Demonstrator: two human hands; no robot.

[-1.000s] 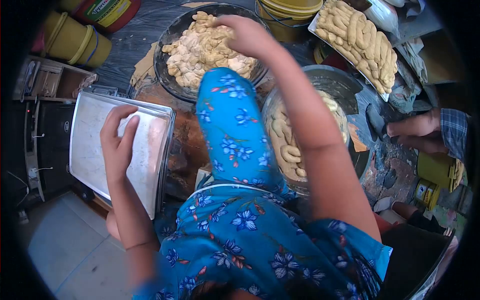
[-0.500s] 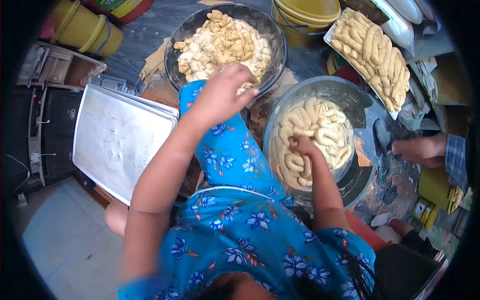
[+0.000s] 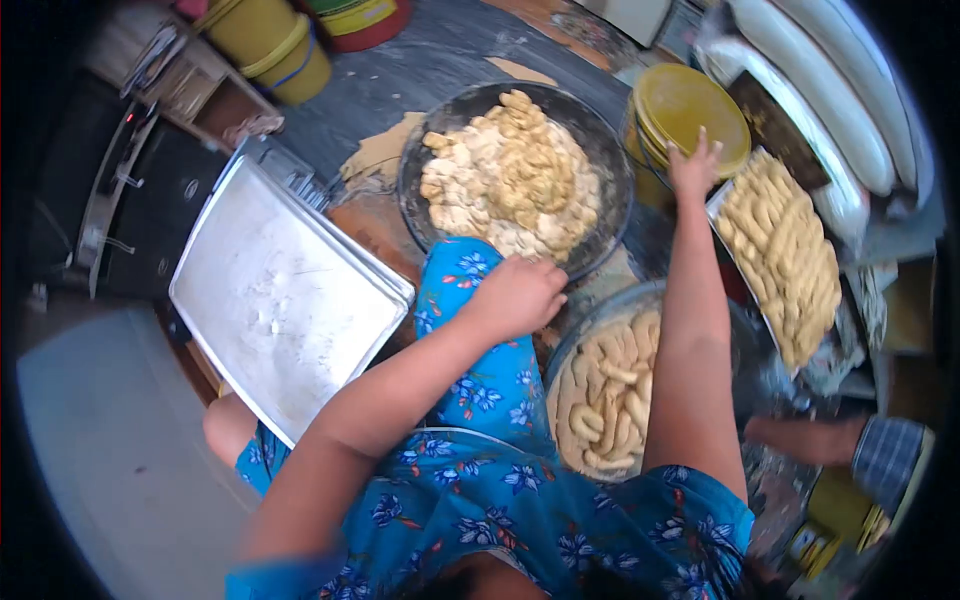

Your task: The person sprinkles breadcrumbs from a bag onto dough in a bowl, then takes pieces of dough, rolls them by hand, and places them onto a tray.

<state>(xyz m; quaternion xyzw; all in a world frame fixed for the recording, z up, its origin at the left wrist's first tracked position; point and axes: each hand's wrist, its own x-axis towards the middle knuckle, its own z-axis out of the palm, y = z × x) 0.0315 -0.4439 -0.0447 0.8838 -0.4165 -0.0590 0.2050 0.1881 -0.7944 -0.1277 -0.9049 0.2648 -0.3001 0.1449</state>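
Note:
My right hand point(image 3: 695, 166) is stretched out with fingers spread, over the edge of a yellow bucket's lid point(image 3: 705, 115) and close to the top corner of a tray of dough twists point(image 3: 785, 255). My left hand point(image 3: 517, 296) is by my knee at the near rim of a dark basin point(image 3: 412, 205). Its fingers curl downward, and whatever is under them is hidden. Inside that basin lies a heap of floured dough pieces point(image 3: 520, 175). A second, grey basin point(image 3: 590, 315) holds coiled and twisted dough strips point(image 3: 610, 400), partly hidden by my right forearm.
Stacked metal trays point(image 3: 285, 300) lean at my left. Large white sacks point(image 3: 830, 90) stand at the back right. More yellow buckets point(image 3: 275, 55) are at the back left. Another person's foot point(image 3: 805, 440) rests at the right, beyond the grey basin.
My right hand has left the dough strips in the grey basin and reached forward to the bucket and tray. My left hand has drawn back from over the dark basin toward its near rim.

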